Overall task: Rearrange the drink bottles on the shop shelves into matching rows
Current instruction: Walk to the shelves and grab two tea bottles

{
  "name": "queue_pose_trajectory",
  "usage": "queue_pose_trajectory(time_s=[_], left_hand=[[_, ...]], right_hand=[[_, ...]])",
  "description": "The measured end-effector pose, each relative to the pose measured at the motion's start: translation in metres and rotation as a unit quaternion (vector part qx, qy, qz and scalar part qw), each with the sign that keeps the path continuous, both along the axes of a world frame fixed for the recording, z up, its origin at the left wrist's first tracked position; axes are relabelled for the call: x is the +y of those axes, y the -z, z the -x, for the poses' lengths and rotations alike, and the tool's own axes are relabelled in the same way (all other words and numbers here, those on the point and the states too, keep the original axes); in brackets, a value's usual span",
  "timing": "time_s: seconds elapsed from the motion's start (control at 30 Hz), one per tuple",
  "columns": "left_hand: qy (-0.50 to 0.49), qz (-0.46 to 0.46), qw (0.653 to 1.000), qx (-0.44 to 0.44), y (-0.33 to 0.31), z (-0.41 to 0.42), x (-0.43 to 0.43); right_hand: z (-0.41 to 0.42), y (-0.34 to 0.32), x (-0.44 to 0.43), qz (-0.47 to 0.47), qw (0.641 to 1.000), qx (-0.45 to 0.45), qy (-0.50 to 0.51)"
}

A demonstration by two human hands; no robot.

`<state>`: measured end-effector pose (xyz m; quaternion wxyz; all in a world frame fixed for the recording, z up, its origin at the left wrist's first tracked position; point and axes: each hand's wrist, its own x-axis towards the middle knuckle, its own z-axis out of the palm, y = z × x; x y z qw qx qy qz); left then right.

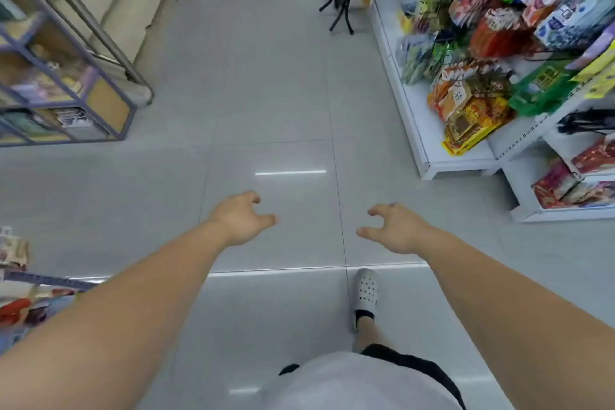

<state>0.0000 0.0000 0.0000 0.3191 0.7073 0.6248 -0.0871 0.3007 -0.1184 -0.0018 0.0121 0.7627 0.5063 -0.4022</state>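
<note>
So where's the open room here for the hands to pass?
Bare floor runs between the grey rack and the white snack shelves; left hand and right hand hang empty over it. The shelves are packed with snack packets.

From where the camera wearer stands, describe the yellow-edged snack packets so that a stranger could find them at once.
Start at the white shelf unit on the right of the aisle. On its lowest shelf, at the near end, lies a fanned pile of flat packets. Their bright yellow borders and overhang past the shelf edge set them apart from the orange packs behind.
</note>
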Motion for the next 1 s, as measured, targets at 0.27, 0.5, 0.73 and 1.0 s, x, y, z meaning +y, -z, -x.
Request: queue_pose_trajectory(time_s=[0.27,0.5,0.73,1.0], left_hand=[[0.008,0.035,0.997,0.068,-0.008,-0.091,0.122],[0.039,0.035,0.994,0.091,0.004,-0.144,0.234],[0.022,0.037,0.998,0.047,0.019,-0.160,0.410],[0.048,0.040,0.997,0.055,-0.002,-0.150,0.637]], right_hand=[[-0.108,0.009,0.147,0.045,0.998,0.005,-0.040],[-0.150,0.016,0.282,0.064,0.996,0.012,-0.053],[-0.155,0.021,0.459,0.047,0.999,0.024,-0.012],[-0.153,0.001,0.650,0.032,0.994,0.071,0.075]])
